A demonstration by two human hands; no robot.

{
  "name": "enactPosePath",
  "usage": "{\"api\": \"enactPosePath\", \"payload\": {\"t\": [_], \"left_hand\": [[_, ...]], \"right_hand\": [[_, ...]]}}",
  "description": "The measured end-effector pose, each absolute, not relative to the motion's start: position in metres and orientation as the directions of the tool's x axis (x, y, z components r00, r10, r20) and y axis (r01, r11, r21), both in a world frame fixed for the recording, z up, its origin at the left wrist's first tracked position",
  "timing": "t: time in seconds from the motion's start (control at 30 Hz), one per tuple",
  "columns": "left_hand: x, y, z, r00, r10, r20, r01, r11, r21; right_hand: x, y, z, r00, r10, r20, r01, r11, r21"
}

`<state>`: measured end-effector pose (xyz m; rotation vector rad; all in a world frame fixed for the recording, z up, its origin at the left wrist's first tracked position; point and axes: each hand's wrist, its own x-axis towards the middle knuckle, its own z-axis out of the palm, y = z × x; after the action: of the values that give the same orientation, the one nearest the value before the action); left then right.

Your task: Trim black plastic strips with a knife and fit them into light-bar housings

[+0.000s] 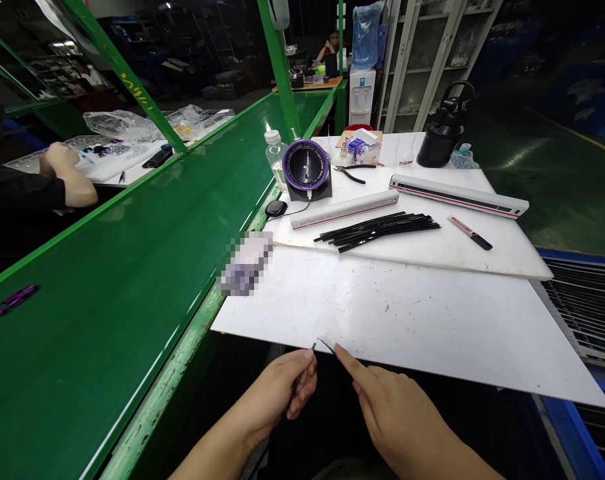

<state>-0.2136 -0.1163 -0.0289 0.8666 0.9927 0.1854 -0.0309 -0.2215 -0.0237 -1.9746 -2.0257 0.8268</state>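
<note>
Currently left hand (288,381) pinches a thin dark strip (314,346) between thumb and curled fingers; only its tip shows above the thumb. Right hand (389,400) is closed on a slim pointed tool (327,346), index finger extended along it, point angled at the strip, narrow gap between. Both hands at the tabletop's (432,327) near edge. Green partition (157,240) limits the left; speckled tabletop runs ahead to the white board (452,252). Glossy black strips (382,231) lie bunched there.
</note>
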Motion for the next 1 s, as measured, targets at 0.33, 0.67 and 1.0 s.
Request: {"api": "enactPosePath", "payload": {"t": [0.33,0.67,1.0], "left_hand": [[-0.208,-0.122,-0.027,0.520,0.438,-0.733,0.205,0.769,0.605],[-0.210,-0.116,-0.025,0.520,0.405,-0.752,0.289,0.745,0.601],[-0.211,-0.111,-0.024,0.538,0.395,-0.745,0.312,0.728,0.611]], "right_hand": [[-0.023,-0.223,-0.027,-0.064,0.982,-0.175,0.868,-0.032,-0.495],[-0.026,-0.222,-0.020,-0.115,0.972,-0.203,0.880,0.005,-0.475],[-0.033,-0.221,-0.021,-0.133,0.933,-0.335,0.966,0.046,-0.256]]}}
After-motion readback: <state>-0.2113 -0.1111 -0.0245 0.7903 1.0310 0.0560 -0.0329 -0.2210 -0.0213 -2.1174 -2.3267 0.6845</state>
